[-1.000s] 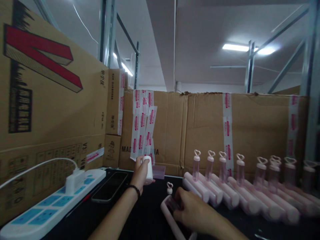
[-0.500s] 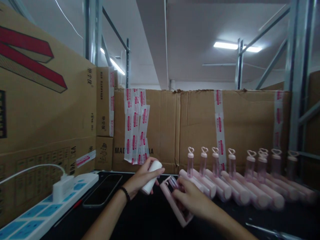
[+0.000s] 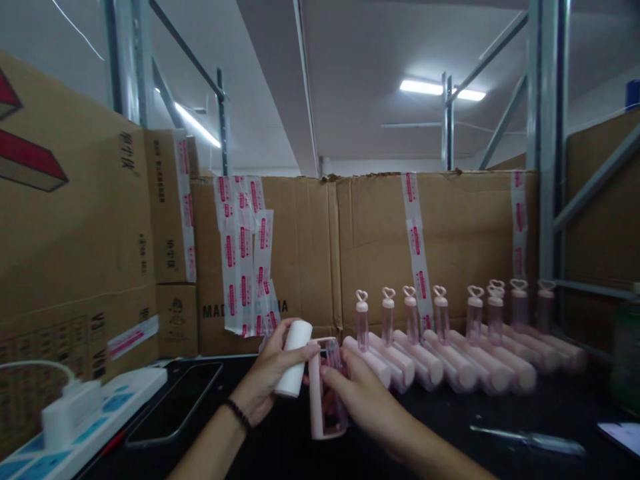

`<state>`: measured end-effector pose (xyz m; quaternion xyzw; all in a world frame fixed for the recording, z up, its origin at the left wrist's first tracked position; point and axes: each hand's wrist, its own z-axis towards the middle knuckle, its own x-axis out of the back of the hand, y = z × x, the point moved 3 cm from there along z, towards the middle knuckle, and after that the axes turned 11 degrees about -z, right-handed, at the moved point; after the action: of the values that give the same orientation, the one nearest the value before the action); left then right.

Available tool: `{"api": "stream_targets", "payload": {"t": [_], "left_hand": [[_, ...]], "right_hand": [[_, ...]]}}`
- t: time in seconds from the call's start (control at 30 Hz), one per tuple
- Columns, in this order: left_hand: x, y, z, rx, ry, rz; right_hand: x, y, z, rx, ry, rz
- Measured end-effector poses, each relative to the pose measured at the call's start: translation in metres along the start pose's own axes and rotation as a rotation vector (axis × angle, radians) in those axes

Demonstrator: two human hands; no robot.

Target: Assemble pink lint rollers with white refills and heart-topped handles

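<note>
Bare table [image 3: 280, 433] between phone [image 3: 175, 403] and tubes [image 3: 450, 363]

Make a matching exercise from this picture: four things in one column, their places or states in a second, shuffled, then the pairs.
Things:
1. white plastic cylinder
2. pink rectangular open-sided case
3. dark flat phone
4. white charger plug

Places or states:
A. lying flat on the black table
B. gripped in the left hand
C. plugged into the white and blue power strip
D. held upright by the right hand

Pairs: 1-B, 2-D, 3-A, 4-C
</note>
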<state>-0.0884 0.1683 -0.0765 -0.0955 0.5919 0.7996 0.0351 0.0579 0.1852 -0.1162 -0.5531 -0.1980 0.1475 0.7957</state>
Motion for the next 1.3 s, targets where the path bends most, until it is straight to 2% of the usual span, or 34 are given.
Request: {"api": "stream_targets", "payload": {"t": [0.23,0.4,0.47,0.6,0.73,0.93,1.1,1.17,1.2,1.3], "left_hand": [[-0.003,0.0,0.002,-0.068,0.069,0.007],[-0.003,0.003,0.003,-0.096,0.078,0.017],[0.0,0.009,0.002,-0.09,0.085,0.015],[0.01,0.021,0.002,-0.055,0.083,0.002],[0.015,0.026,0.005,-0.063,0.104,-0.023],[0.021,0.02,0.009,-0.096,0.191,-0.043],[0.021,0.015,0.009,-0.071,0.234,-0.089],[0.018,0.011,0.008,-0.05,0.237,-0.124],[0.015,0.009,0.007,-0.037,0.231,-0.145],[0.001,0.001,0.003,0.009,0.205,-0.207]], "right_hand": [[0.0,0.004,0.002,0.028,0.068,-0.02],[-0.008,0.008,0.002,-0.036,0.049,0.106],[-0.007,0.005,0.003,-0.041,0.061,0.076],[0.015,-0.001,0.012,-0.05,0.13,-0.151],[0.029,0.005,0.013,-0.008,0.051,-0.423],[0.011,0.015,-0.013,0.097,-0.004,-0.9],[0.003,0.013,-0.018,0.099,0.008,-1.097],[0.006,0.007,-0.015,0.129,0.093,-1.07],[0.008,0.002,-0.012,0.148,0.151,-0.988],[0.013,-0.007,-0.003,0.123,0.214,-0.465]]}}
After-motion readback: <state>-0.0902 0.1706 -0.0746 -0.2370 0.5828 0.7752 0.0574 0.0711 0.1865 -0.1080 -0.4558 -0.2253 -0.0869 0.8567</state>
